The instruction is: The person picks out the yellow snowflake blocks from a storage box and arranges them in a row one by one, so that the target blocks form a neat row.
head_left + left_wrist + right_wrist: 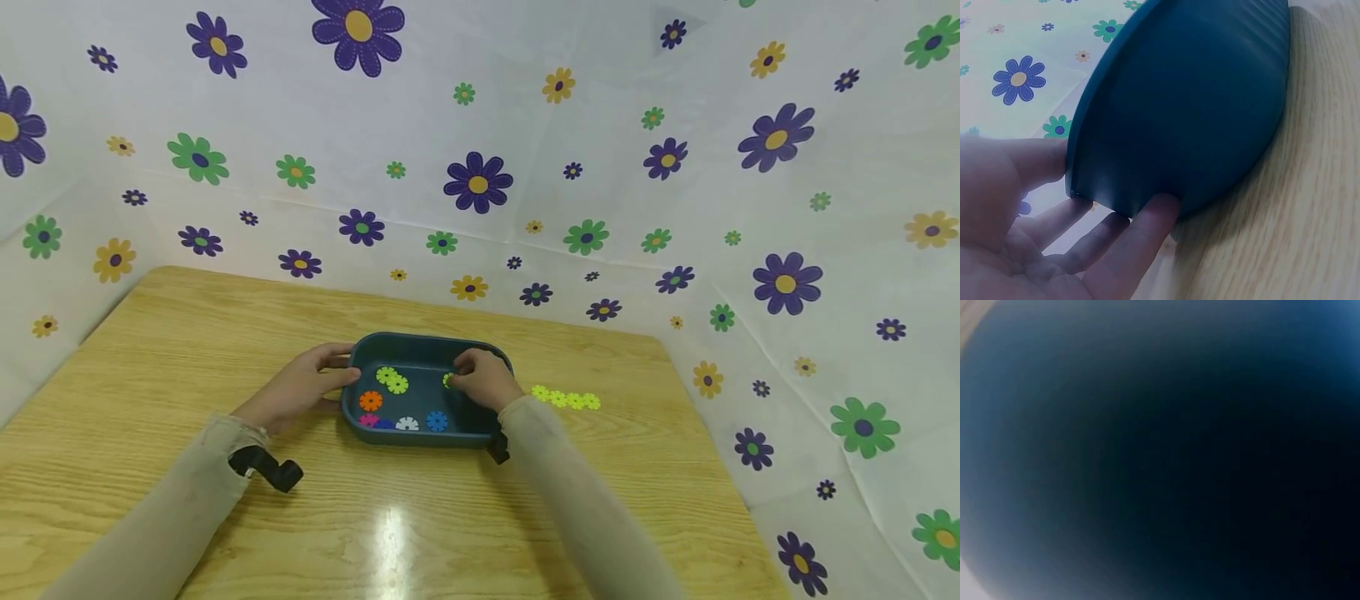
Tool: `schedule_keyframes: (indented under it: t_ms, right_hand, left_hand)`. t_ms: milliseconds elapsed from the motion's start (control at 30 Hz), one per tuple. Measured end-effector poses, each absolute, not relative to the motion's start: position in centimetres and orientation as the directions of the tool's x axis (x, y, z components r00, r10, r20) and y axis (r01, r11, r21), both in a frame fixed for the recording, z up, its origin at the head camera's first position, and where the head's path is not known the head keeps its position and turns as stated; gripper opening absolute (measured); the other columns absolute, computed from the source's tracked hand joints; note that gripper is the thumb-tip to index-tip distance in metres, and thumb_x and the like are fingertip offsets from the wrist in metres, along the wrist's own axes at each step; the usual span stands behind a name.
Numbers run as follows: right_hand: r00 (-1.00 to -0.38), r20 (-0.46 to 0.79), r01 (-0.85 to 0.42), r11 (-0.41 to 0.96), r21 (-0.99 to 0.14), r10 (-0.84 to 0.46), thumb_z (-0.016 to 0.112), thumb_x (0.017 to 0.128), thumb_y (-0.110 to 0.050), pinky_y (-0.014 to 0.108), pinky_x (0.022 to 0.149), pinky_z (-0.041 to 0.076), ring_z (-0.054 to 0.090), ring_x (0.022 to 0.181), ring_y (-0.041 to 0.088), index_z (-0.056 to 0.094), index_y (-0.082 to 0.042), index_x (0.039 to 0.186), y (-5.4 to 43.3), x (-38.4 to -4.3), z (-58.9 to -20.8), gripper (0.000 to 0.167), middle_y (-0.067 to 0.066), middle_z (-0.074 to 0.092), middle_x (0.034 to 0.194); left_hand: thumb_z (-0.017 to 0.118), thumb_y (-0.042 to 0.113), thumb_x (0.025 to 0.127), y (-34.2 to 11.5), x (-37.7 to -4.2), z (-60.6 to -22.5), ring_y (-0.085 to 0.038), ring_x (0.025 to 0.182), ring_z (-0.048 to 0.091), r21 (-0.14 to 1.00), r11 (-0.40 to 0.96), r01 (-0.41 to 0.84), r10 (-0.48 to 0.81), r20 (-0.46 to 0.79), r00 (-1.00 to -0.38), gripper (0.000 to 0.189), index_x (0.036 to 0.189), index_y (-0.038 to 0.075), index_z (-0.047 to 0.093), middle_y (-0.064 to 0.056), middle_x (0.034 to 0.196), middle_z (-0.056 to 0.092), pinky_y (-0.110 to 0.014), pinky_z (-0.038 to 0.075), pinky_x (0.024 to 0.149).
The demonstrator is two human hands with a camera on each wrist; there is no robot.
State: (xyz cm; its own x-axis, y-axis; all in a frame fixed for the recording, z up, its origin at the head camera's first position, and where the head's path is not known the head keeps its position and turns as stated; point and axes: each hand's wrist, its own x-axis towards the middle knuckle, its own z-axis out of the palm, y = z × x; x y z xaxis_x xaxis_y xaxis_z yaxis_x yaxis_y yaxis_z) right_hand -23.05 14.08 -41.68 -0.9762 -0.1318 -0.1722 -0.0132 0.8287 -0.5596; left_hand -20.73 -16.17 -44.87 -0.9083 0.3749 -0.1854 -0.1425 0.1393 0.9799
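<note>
A dark teal tray (420, 439) stands on the wooden table with toothed plastic discs inside. My left hand (303, 383) holds the tray's left end; in the left wrist view its thumb is at the rim and its fingertips (1163, 206) touch the outer wall. Inside the tray's right part, my right hand (486, 379) pinches a yellow-green disc (447, 381), mostly hidden by the fingers. Two overlapping yellow-green discs (392, 380) lie at the left, near an orange disc (371, 401). The right wrist view is dark and blurred, showing neither hand nor disc.
Along the tray's near wall lie pink (368, 421), purple (385, 424), white (407, 423) and blue (437, 421) discs. To its right, a row of several yellow-green discs (566, 398) lies on the table (637, 492). Flower-print sheeting (420, 125) stands behind and at both sides.
</note>
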Motion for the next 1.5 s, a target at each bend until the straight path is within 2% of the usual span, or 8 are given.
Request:
schedule_keyframes:
  t_ms: [233,600,867,1100,1233,1400,1500]
  right_hand:
    - [-0.975,-0.185,-0.018,0.871,-0.492,-0.124,0.077,0.095,-0.023,0.043,0.094,0.057,0.067,0.103,0.025,0.069,-0.003,0.128,13.9,-23.2,-42.4,0.04,0.012,0.07,0.119]
    - [-0.979,-0.164,-0.036,0.891,-0.452,-0.122,0.08,0.092,-0.021,0.041,0.088,0.056,0.062,0.094,0.021,0.071,-0.006,0.115,13.5,-23.1,-42.6,0.029,0.009,0.069,0.11]
    - [-0.978,-0.169,-0.009,0.842,-0.539,-0.119,0.075,0.094,-0.013,0.036,0.077,0.056,0.063,0.083,0.018,0.068,-0.011,0.098,13.8,-23.1,-42.7,0.008,0.004,0.07,0.098]
    - [-0.974,-0.17,-0.001,0.756,-0.655,-0.149,0.071,0.098,-0.014,0.033,0.068,0.06,0.069,0.072,0.017,0.07,-0.008,0.1,14.1,-23.1,-42.7,0.007,0.005,0.071,0.09]
    - [-0.973,-0.15,-0.012,0.686,-0.728,-0.176,0.07,0.099,-0.016,0.032,0.069,0.06,0.069,0.072,0.015,0.071,-0.008,0.103,14.5,-22.9,-42.5,0.008,0.005,0.072,0.09]
    - [-0.968,-0.103,-0.035,0.528,-0.848,-0.231,0.068,0.1,-0.011,0.038,0.078,0.063,0.068,0.076,0.019,0.069,-0.003,0.106,15.9,-22.3,-40.8,0.01,0.011,0.071,0.095]
    - [-0.967,-0.102,-0.022,0.469,-0.883,-0.235,0.068,0.1,-0.01,0.04,0.081,0.062,0.067,0.081,0.023,0.068,-0.001,0.107,17.8,-22.0,-39.2,0.012,0.014,0.069,0.098]
  left_hand:
    - [0.062,0.025,0.106,-16.1,-20.9,-44.7,-0.044,0.131,0.054,0.981,0.138,-0.139,0.377,-0.182,-0.908,0.064,0.16,0.007,0.033,-0.025,0.153,0.04,-0.047,0.059,0.095]
    - [0.063,0.025,0.105,-16.4,-21.3,-45.0,-0.044,0.13,0.055,0.98,0.137,-0.146,0.374,-0.188,-0.908,0.064,0.159,0.007,0.034,-0.025,0.152,0.041,-0.047,0.059,0.095]
    - [0.063,0.025,0.105,-16.3,-21.3,-45.2,-0.044,0.132,0.054,0.979,0.138,-0.151,0.375,-0.193,-0.907,0.064,0.159,0.006,0.034,-0.025,0.152,0.042,-0.047,0.059,0.095]
    - [0.064,0.027,0.105,-16.2,-21.2,-45.2,-0.044,0.131,0.055,0.976,0.149,-0.157,0.367,-0.202,-0.908,0.064,0.158,0.007,0.036,-0.025,0.153,0.041,-0.047,0.059,0.095]
    - [0.064,0.027,0.105,-16.3,-21.1,-45.2,-0.044,0.132,0.054,0.976,0.152,-0.153,0.371,-0.2,-0.907,0.065,0.159,0.006,0.034,-0.025,0.154,0.04,-0.047,0.06,0.095]
    - [0.064,0.027,0.105,-16.3,-21.1,-45.3,-0.045,0.131,0.053,0.978,0.148,-0.146,0.374,-0.192,-0.907,0.064,0.159,0.006,0.035,-0.026,0.152,0.04,-0.047,0.06,0.094]
    - [0.064,0.027,0.105,-16.2,-21.1,-45.3,-0.045,0.131,0.054,0.979,0.146,-0.142,0.374,-0.188,-0.908,0.065,0.159,0.006,0.035,-0.026,0.152,0.04,-0.046,0.06,0.094]
